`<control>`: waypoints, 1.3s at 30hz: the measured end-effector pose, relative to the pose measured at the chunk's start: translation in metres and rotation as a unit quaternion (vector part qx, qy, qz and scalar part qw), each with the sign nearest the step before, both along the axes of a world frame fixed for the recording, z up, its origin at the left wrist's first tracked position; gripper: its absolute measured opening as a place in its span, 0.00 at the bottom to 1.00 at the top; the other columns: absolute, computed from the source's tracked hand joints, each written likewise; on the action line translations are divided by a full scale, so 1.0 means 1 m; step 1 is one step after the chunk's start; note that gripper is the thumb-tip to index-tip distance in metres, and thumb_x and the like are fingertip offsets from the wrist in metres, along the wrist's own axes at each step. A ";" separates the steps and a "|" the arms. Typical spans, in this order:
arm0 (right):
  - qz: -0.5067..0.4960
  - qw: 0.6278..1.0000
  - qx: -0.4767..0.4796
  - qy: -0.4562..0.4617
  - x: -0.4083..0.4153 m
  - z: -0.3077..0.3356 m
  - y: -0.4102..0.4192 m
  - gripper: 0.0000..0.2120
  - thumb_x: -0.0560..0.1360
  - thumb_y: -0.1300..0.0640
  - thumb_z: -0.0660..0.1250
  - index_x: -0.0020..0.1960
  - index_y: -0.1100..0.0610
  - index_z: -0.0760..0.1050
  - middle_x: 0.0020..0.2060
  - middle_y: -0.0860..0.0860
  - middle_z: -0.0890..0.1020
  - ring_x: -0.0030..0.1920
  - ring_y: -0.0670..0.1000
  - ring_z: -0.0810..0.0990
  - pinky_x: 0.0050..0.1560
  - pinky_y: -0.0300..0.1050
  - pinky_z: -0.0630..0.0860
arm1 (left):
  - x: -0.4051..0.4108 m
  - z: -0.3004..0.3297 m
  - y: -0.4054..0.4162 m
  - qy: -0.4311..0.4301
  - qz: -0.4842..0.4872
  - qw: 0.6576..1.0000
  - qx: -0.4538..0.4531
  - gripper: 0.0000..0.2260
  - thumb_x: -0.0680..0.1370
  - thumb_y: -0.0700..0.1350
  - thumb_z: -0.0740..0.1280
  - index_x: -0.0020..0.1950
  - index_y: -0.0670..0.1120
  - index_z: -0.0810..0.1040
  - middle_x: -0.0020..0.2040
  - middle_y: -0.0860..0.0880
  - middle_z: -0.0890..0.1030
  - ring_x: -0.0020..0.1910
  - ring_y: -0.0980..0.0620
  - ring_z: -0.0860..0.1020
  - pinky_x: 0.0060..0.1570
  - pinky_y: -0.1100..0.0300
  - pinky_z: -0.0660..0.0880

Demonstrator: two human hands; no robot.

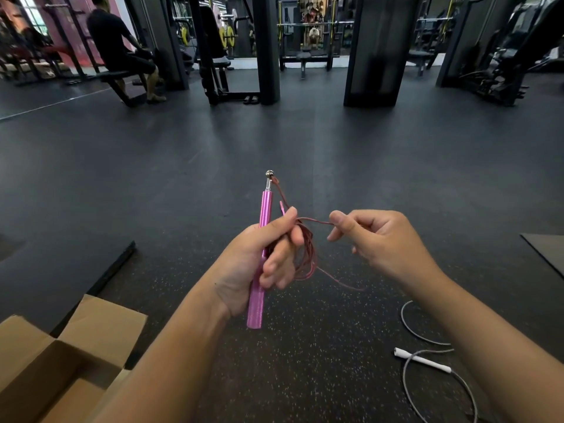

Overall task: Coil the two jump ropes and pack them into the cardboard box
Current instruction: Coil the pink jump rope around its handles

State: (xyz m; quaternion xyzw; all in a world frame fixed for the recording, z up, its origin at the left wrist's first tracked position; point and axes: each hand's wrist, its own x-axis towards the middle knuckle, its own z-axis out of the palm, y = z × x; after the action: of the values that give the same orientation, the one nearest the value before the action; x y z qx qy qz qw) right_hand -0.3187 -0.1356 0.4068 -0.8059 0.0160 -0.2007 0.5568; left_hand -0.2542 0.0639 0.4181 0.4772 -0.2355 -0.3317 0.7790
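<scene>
My left hand (pixel 262 257) grips the pink jump rope's metal handle (pixel 265 209) upright, with several loops of its thin reddish cord (pixel 308 251) bunched against the fingers. My right hand (pixel 375 239) pinches a strand of that cord just to the right, stretched taut between both hands. A loose tail of cord trails down toward the floor. The second jump rope, grey with a white handle (pixel 422 360), lies uncoiled on the floor at the lower right, partly hidden by my right forearm. The open cardboard box (pixel 100 322) sits at the lower left.
The floor is dark rubber with speckles. A black mat (pixel 61 270) lies to the left behind the box, and another mat corner (pixel 546 251) at the right edge. Gym machines, benches and a seated person (pixel 122 53) stand far back.
</scene>
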 end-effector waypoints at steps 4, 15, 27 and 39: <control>0.058 0.997 0.044 -0.012 0.006 -0.002 0.009 0.08 0.81 0.51 0.65 0.47 0.51 0.81 0.27 0.45 0.73 0.30 0.50 0.67 0.31 0.43 0.63 | -0.005 0.010 -0.004 0.115 0.020 0.984 -0.137 0.16 0.82 0.47 0.61 0.45 0.40 0.85 0.24 0.55 0.71 0.18 0.60 0.69 0.22 0.67 0.70; 0.245 0.939 -0.181 0.158 -0.008 0.001 0.034 0.09 0.84 0.52 0.62 0.60 0.47 0.80 0.27 0.38 0.76 0.29 0.39 0.73 0.35 0.35 0.69 | 0.019 -0.005 -0.002 -0.193 0.320 0.925 0.065 0.12 0.86 0.42 0.58 0.65 0.38 0.75 0.50 0.47 0.88 0.46 0.51 0.87 0.45 0.59 0.82; 0.043 0.990 -0.133 -0.024 -0.002 0.015 -0.010 0.02 0.75 0.53 0.75 0.45 0.51 0.85 0.35 0.54 0.85 0.35 0.54 0.80 0.36 0.46 0.77 | 0.013 -0.010 0.001 -0.328 0.038 0.889 0.317 0.19 0.79 0.54 0.70 0.43 0.37 0.80 0.28 0.52 0.73 0.27 0.53 0.71 0.31 0.59 0.70; 0.007 0.996 -0.089 -0.024 0.002 0.006 -0.014 0.04 0.74 0.51 0.75 0.43 0.50 0.83 0.29 0.53 0.83 0.30 0.51 0.75 0.34 0.46 0.69 | -0.002 -0.005 -0.006 -0.199 -0.031 0.955 0.217 0.16 0.85 0.47 0.60 0.46 0.40 0.82 0.24 0.50 0.72 0.20 0.53 0.69 0.27 0.60 0.71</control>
State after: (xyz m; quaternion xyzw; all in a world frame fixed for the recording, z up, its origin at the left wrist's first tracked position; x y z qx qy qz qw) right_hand -0.3171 -0.1498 0.4132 -0.8474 -0.0207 -0.2171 0.4842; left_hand -0.2560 0.0584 0.4127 0.6834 -0.3226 -0.2977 0.5833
